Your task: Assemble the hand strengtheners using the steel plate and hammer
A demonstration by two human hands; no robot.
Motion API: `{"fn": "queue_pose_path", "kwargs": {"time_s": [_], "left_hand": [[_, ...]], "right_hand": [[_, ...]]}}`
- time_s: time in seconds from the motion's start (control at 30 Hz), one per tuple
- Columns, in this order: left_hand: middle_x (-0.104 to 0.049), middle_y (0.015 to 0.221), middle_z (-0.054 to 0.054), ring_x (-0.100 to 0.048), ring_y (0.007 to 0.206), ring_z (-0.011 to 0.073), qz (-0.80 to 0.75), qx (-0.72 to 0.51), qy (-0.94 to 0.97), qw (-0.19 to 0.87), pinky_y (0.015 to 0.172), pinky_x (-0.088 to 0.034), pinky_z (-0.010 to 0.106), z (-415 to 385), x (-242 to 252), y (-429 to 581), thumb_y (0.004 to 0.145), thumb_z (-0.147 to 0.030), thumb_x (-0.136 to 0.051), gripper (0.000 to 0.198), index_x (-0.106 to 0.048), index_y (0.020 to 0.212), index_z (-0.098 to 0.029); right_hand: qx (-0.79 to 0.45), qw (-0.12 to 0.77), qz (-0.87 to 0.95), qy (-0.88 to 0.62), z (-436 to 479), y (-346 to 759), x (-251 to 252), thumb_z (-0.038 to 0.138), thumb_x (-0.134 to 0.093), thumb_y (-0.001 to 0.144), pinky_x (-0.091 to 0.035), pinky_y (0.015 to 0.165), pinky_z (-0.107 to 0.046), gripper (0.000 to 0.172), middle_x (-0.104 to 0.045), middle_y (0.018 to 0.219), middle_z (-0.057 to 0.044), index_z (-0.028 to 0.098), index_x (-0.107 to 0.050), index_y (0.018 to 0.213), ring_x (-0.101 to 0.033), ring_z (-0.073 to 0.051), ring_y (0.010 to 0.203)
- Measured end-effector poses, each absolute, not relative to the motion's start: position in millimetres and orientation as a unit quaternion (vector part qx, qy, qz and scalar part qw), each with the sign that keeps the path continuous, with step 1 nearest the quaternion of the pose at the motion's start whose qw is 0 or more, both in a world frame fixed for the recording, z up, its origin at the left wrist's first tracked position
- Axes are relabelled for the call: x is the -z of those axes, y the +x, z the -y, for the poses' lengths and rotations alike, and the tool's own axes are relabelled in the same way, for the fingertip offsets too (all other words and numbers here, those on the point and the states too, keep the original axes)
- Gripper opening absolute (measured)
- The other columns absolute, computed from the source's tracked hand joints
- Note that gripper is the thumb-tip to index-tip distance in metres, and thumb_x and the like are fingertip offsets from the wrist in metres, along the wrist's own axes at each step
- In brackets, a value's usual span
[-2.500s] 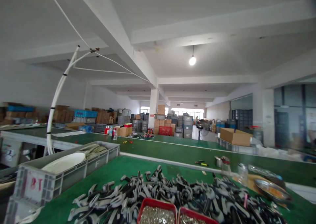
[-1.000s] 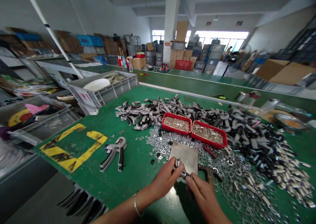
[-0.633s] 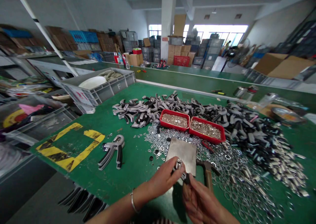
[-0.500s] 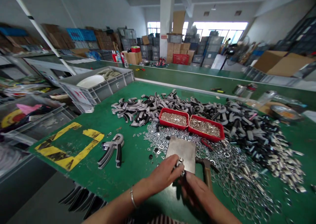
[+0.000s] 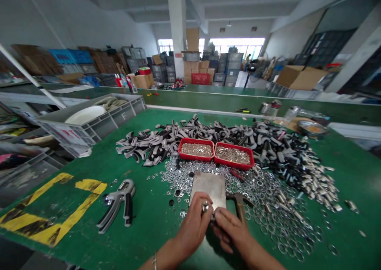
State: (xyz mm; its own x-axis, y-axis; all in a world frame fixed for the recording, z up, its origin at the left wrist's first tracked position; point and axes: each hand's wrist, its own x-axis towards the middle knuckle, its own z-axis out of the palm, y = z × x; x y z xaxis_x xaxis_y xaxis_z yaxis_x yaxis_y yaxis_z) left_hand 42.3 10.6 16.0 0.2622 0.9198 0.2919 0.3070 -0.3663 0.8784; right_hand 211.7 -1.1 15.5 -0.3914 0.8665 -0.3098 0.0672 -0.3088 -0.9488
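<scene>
1. Head view, hands: the left hand [image 5: 193, 230] and right hand [image 5: 230, 232] meet low over the near edge of the desk [image 5: 351, 182], wrists angled inward. The left grip is closed around a small metal fitting [image 5: 205, 207]; the right fingers curl against its lower end, though the fingers partly hide that hold.
2. Head view, fitting: it sits just in front of a flat steel plate [image 5: 207, 189], beside a hammer [image 5: 238, 202].
3. Head view, progress: one assembled hand gripper [image 5: 117, 202] lies left of the hands. Large heaps remain: grey-and-black plastic handles [image 5: 149, 143], loose washers [image 5: 178, 174], and metal rings [image 5: 282, 222]. Two red trays of small metal parts [image 5: 196, 149] stand well filled, so most parts lie unassembled.
</scene>
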Motion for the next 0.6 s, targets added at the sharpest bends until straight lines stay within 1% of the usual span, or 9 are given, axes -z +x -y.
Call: {"fn": "queue_pose_path", "kwargs": {"time_s": [0.07, 0.13, 0.2, 0.27, 0.37, 0.43, 0.5, 0.57, 0.6], "left_hand": [[-0.054, 0.103, 0.007, -0.053, 0.098, 0.0185, -0.37, -0.404, 0.769, 0.33, 0.091, -0.046, 0.032, -10, -13, 42, 0.099, -0.026, -0.042, 0.013, -0.052, 0.095, -0.019], [-0.054, 0.104, 0.008, -0.053, 0.098, 0.0181, -0.362, -0.387, 0.779, 0.335, 0.09, -0.046, 0.031, -10, -12, 43, 0.1, -0.026, -0.042, 0.013, -0.053, 0.097, -0.019], [-0.054, 0.104, 0.008, -0.054, 0.098, 0.0175, -0.421, -0.39, 0.737, 0.357, 0.092, -0.046, 0.032, -11, -13, 46, 0.101, -0.026, -0.037, 0.016, -0.051, 0.102, -0.019], [-0.054, 0.102, 0.008, -0.054, 0.096, 0.0173, -0.456, -0.396, 0.71, 0.363, 0.092, -0.046, 0.032, -11, -15, 49, 0.102, -0.026, -0.033, 0.019, -0.05, 0.102, -0.018], [-0.054, 0.099, 0.008, -0.055, 0.092, 0.017, -0.41, -0.367, 0.755, 0.357, 0.088, -0.048, 0.03, -12, -18, 50, 0.101, -0.028, -0.035, 0.02, -0.051, 0.093, -0.019], [-0.055, 0.101, 0.008, -0.055, 0.094, 0.0176, -0.398, -0.344, 0.771, 0.359, 0.089, -0.048, 0.031, -13, -17, 50, 0.101, -0.028, -0.036, 0.02, -0.053, 0.095, -0.019], [-0.056, 0.107, 0.009, -0.054, 0.103, 0.0199, -0.435, -0.34, 0.755, 0.353, 0.095, -0.046, 0.035, -16, -15, 52, 0.101, -0.03, -0.036, 0.02, -0.052, 0.105, -0.02], [-0.056, 0.111, 0.01, -0.053, 0.109, 0.0216, -0.478, -0.342, 0.732, 0.345, 0.1, -0.043, 0.038, -20, -14, 54, 0.101, -0.032, -0.035, 0.022, -0.05, 0.112, -0.02], [-0.056, 0.111, 0.01, -0.053, 0.109, 0.0216, -0.485, -0.337, 0.729, 0.346, 0.1, -0.043, 0.038, -22, -15, 56, 0.101, -0.032, -0.033, 0.023, -0.049, 0.112, -0.019]], "right_hand": [[-0.741, 0.255, 0.451, -0.427, 4, 212, -14, 0.071, -0.031, 0.092, -0.03, 0.037, -0.021, 0.054, -0.042, 0.055, 0.008, 0.021, -0.053, 0.096, -0.026, -0.008, 0.038], [-0.723, 0.256, 0.478, -0.428, 5, 214, -15, 0.069, -0.037, 0.091, -0.034, 0.041, -0.021, 0.052, -0.05, 0.059, 0.004, 0.02, -0.055, 0.098, -0.035, -0.009, 0.041], [-0.636, 0.307, 0.538, -0.461, 6, 217, -17, 0.066, -0.056, 0.084, -0.04, 0.052, -0.021, 0.046, -0.059, 0.076, -0.002, 0.02, -0.058, 0.088, -0.049, -0.012, 0.059], [-0.609, 0.332, 0.542, -0.473, 8, 217, -16, 0.064, -0.061, 0.082, -0.04, 0.057, -0.021, 0.044, -0.057, 0.079, -0.002, 0.02, -0.057, 0.083, -0.05, -0.012, 0.065], [-0.716, 0.28, 0.473, -0.43, 11, 216, -12, 0.067, -0.032, 0.093, -0.032, 0.046, -0.02, 0.052, -0.048, 0.061, 0.004, 0.02, -0.054, 0.085, -0.036, -0.008, 0.045], [-0.732, 0.251, 0.474, -0.421, 12, 217, -11, 0.067, -0.022, 0.094, -0.028, 0.043, -0.021, 0.057, -0.048, 0.055, 0.004, 0.02, -0.053, 0.087, -0.031, -0.008, 0.039], [-0.649, 0.262, 0.545, -0.462, 10, 220, -11, 0.07, -0.032, 0.091, -0.034, 0.048, -0.023, 0.055, -0.056, 0.062, -0.001, 0.02, -0.054, 0.086, -0.043, -0.011, 0.046], [-0.515, 0.293, 0.625, -0.508, 9, 223, -11, 0.069, -0.044, 0.088, -0.042, 0.062, -0.026, 0.049, -0.063, 0.077, -0.005, 0.021, -0.055, 0.085, -0.055, -0.017, 0.066], [-0.483, 0.306, 0.639, -0.515, 8, 223, -9, 0.067, -0.045, 0.089, -0.043, 0.067, -0.027, 0.047, -0.063, 0.08, -0.006, 0.022, -0.055, 0.085, -0.057, -0.018, 0.072]]}}
